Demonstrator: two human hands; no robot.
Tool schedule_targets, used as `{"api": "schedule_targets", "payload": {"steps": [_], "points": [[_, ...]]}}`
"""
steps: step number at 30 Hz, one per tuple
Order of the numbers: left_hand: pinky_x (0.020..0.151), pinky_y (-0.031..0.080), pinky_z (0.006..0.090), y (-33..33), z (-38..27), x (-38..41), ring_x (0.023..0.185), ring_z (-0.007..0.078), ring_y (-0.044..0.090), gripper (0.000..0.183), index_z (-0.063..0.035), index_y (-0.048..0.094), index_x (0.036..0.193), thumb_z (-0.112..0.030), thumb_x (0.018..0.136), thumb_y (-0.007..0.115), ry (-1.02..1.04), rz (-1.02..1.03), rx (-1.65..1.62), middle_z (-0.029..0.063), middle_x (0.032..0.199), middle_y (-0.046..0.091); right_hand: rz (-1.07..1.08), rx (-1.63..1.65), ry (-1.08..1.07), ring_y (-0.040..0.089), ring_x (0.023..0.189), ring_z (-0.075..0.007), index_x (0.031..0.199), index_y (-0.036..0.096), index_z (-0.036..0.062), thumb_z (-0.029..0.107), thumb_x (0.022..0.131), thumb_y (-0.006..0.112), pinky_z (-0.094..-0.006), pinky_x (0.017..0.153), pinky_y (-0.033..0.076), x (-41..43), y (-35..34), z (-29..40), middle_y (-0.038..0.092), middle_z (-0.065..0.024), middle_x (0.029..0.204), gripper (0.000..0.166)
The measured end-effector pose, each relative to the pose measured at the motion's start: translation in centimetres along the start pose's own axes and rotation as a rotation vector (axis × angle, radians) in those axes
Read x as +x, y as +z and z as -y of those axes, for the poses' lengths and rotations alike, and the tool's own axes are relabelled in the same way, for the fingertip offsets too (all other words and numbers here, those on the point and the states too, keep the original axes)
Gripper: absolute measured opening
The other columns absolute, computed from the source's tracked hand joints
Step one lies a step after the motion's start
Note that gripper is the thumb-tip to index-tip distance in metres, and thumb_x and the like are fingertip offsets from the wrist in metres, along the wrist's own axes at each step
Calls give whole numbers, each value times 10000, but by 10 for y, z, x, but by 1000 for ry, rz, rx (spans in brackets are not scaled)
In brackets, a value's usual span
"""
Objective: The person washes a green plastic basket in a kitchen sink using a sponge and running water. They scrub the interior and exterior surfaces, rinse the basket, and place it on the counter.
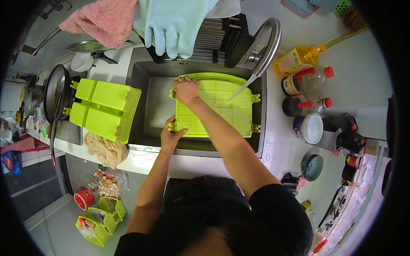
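A lime-green plastic panel with a ribbed grid and side clips is held over the steel sink. My left hand grips its lower left corner, thumb on the ribbed face. Curled over the upper left part is my right hand; whether anything lies under its fingers is hidden. From the curved faucet, water runs onto the wet panel. Another green plastic rim shows behind its top edge. A lime-green compartment box lies bottom up on the counter left of the sink.
A beige cloth lies below the box. Pale blue rubber gloves and a pink towel hang above the sink. A frying pan is at left. Bottles and a white tub line the right counter. Green baskets are lower left.
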State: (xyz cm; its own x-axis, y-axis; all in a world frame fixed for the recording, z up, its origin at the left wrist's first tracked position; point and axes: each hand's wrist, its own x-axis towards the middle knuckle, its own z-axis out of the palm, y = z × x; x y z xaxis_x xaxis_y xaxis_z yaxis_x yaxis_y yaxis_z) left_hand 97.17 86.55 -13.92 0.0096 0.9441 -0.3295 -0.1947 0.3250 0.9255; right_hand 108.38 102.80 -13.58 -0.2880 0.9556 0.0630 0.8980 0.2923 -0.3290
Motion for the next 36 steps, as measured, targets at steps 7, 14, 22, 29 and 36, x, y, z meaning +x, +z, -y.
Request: {"api": "schedule_targets", "payload": {"steps": [7, 14, 22, 29, 36], "points": [[951, 398, 290, -9, -10, -5, 1127, 152, 478, 659, -31, 428, 1279, 105, 681, 670, -88, 105, -21, 69, 1225, 501, -81, -50, 374, 597, 886, -279, 870, 673, 178, 116, 751, 525, -378, 758, 487, -43, -37, -140, 646, -69, 880, 200], [1012, 290, 372, -47, -71, 46, 1287, 234, 341, 627, -99, 383, 1353, 11, 741, 470, -288, 229, -214, 78, 1383, 403, -338, 79, 416, 529, 985, -335, 972, 646, 169, 30, 727, 531, -410, 840, 451, -100, -44, -151, 614, -87, 1004, 304], [919, 350, 390, -28, 2, 211, 1093, 198, 470, 487, -93, 511, 1231, -451, 903, 479, -420, 36, 121, 45, 1224, 532, -259, 157, 411, 533, 992, -337, 984, 650, 162, -14, 719, 500, -401, 864, 457, -91, -60, -138, 600, -115, 1023, 351], [657, 397, 261, 6, 2, 229, 781, 99, 501, 356, -86, 590, 975, -427, 894, 528, -263, 174, 339, 8, 896, 570, -307, 157, 437, 551, 934, -314, 981, 663, 165, -30, 713, 515, -389, 851, 454, -107, -79, -134, 611, -119, 993, 363], [523, 314, 216, 30, -86, 174, 585, 39, 344, 270, -63, 497, 686, -224, 872, 608, 218, 201, 445, -60, 604, 414, -417, 293, 458, 561, 939, -312, 1010, 643, 62, -110, 725, 455, -393, 843, 453, -127, -135, -103, 622, -118, 1001, 382]]}}
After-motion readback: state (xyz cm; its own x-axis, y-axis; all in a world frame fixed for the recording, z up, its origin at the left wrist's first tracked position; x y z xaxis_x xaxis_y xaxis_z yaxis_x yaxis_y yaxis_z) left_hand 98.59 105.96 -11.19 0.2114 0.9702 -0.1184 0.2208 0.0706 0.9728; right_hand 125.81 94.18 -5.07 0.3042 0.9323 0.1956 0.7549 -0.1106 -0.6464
